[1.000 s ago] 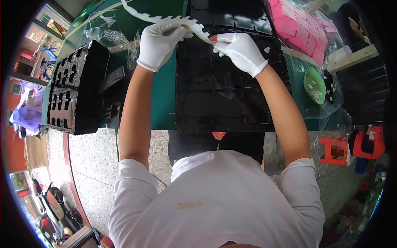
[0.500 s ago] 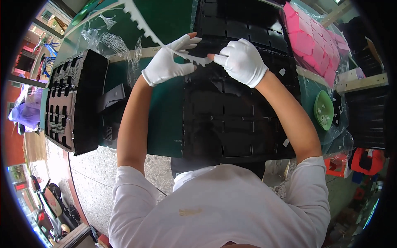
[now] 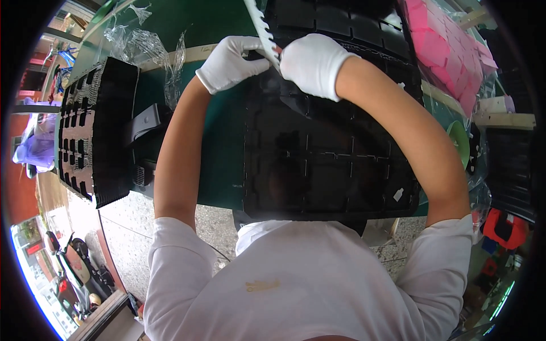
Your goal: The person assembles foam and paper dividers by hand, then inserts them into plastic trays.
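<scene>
A white strip with a notched edge [image 3: 259, 23] runs up and away from between my gloved hands. My right hand [image 3: 314, 65], in a white glove, is closed around its lower end. My left hand [image 3: 232, 63], gloved the same way, has thumb and fingers bent together at the strip's other side; the fingertips are partly hidden. Beneath both hands lies a shiny black sheet with cut lines and slots [image 3: 324, 176]. A small white cut-out piece [image 3: 398, 195] rests on its near right part.
A stack of slotted black pieces [image 3: 114, 131] stands at the left beside a grey device [image 3: 146, 120]. Crumpled clear film [image 3: 148, 45] lies behind. Folded pink sheets [image 3: 446, 54] sit far right, with a green bowl [image 3: 458, 143] nearer. The table [image 3: 222, 165] is green.
My right hand has moved left, close to my left hand. The strip has swung from leaning left to more upright, and my left fingers have curled in. The view has shifted slightly.
</scene>
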The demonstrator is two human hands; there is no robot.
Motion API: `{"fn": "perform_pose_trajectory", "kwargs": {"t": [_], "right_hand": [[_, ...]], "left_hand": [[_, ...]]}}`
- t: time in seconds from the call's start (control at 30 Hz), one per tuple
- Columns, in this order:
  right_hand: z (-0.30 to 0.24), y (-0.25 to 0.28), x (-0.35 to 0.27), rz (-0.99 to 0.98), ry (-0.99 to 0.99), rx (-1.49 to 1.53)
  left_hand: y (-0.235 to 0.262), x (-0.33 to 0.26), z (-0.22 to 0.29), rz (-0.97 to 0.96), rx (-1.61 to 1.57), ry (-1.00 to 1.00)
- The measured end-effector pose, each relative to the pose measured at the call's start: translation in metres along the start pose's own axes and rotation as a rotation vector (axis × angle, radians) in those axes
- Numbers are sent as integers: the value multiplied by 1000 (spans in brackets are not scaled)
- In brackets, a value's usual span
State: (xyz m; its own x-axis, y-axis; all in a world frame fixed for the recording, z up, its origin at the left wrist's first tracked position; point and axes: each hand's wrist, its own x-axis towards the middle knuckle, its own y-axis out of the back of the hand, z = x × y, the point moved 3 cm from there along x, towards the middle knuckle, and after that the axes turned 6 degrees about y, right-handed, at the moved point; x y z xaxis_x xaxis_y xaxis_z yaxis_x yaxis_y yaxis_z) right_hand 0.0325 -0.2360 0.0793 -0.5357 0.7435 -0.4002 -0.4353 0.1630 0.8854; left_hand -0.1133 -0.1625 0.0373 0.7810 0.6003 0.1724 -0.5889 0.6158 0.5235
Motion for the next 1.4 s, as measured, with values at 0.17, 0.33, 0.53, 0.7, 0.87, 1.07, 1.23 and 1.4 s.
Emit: {"fn": "perform_pose_trajectory", "kwargs": {"t": [0.17,0.33,0.53,0.7,0.87,1.07,1.23,1.4], "right_hand": [[53,-56,-17,576,-231,640],[27,-60,-58,722,-340,712],[-40,-9,-145,1070,-462,1112],[-103,-2,-154,1167,-593,1422],[-127,-7,-148,1986,-380,366],[-135,-6,-133,1607,-591,849],[-151,-1,-116,1587,-351,806],[-154,0,-113,1509,-526,804]], "left_hand": [[1,21,-18,104,-311,23],[5,25,17,342,-401,39],[-34,-47,116,259,-551,116],[-53,-78,167,304,-486,81],[-53,-97,164,353,-396,161],[-54,-118,158,446,-496,149],[-45,-125,136,418,-585,165],[-45,-130,121,389,-657,202]]}}
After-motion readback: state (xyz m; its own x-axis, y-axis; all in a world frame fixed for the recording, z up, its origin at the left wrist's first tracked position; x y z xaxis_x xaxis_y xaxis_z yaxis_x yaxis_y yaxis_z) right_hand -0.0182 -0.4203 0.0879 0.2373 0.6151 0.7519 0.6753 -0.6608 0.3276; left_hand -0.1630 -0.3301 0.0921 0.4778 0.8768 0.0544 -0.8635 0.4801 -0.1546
